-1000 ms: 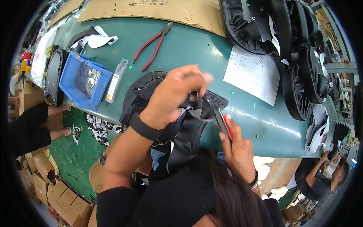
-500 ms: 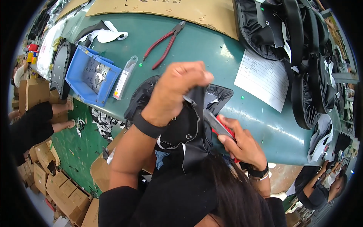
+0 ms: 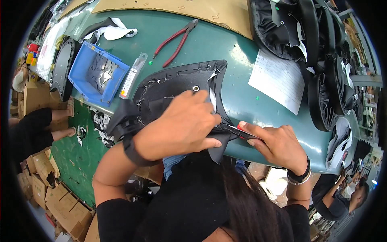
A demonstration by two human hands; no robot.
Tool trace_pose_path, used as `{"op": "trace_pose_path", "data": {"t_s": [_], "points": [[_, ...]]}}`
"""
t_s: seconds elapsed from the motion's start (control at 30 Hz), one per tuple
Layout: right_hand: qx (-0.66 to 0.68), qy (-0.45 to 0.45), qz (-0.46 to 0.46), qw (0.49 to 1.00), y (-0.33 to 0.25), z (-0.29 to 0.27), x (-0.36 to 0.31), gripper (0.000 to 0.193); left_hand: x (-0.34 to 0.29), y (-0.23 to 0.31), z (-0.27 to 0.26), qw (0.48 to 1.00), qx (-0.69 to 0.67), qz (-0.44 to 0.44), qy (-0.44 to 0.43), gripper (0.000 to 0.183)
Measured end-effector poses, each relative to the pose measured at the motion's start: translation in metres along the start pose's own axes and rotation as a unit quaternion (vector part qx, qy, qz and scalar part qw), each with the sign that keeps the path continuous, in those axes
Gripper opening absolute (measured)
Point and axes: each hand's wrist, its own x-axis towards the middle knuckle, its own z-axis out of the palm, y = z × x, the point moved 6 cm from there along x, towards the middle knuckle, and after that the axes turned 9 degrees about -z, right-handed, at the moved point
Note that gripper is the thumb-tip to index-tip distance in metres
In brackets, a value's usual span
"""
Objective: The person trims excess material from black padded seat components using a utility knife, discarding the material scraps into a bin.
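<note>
A black upholstered panel [image 3: 169, 84] with fabric folded over its rim and a metal eyelet lies at the table's near edge. My left hand [image 3: 183, 123] is closed over its lower part, pinching the black fabric near the right corner. Below those fingers hangs a loose fabric flap [image 3: 218, 153]. My right hand [image 3: 280, 145] grips a red utility knife [image 3: 242, 131], thumb along its top. The knife's blade points left and meets the fabric at the corner, close to my left fingertips; its tip is hard to make out.
On the green table [image 3: 238, 88] are red-handled cutters [image 3: 177, 42], a blue bin [image 3: 86, 88] of metal blades, a clear plastic case [image 3: 133, 76] and a printed sheet [image 3: 278, 82]. Black padded panels [image 3: 322, 60] are stacked at right. Cardboard [image 3: 181, 12] lies at the back.
My left hand has come down from its raised pull and now presses near the panel's corner. The panel has turned and lies more exposed. My right hand and knife have shifted slightly right.
</note>
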Motion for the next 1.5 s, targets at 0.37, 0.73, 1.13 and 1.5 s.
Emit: {"op": "trace_pose_path", "data": {"t_s": [0.37, 0.73, 1.13, 1.5], "points": [[0.044, 0.255, 0.089, 0.962, -0.042, 0.052, -0.030, 0.052, 0.017, -0.070, 0.014, 0.650, -0.736, -0.165, 0.090, 0.025], [-0.054, 0.096, 0.100, 0.989, -0.004, -0.009, 0.014, 0.046, -0.016, -0.059, -0.038, 0.977, -0.066, -0.163, 0.124, 0.028], [0.073, 0.248, 0.058, 0.964, -0.022, 0.027, 0.002, 0.048, -0.081, -0.081, -0.101, 0.512, -0.804, 0.288, 0.091, 0.040], [0.294, 0.259, 0.104, 0.914, 0.013, 0.036, 0.036, 0.025, -0.172, -0.043, 0.072, 0.626, -0.535, -0.557, -0.111, 0.053]]}}
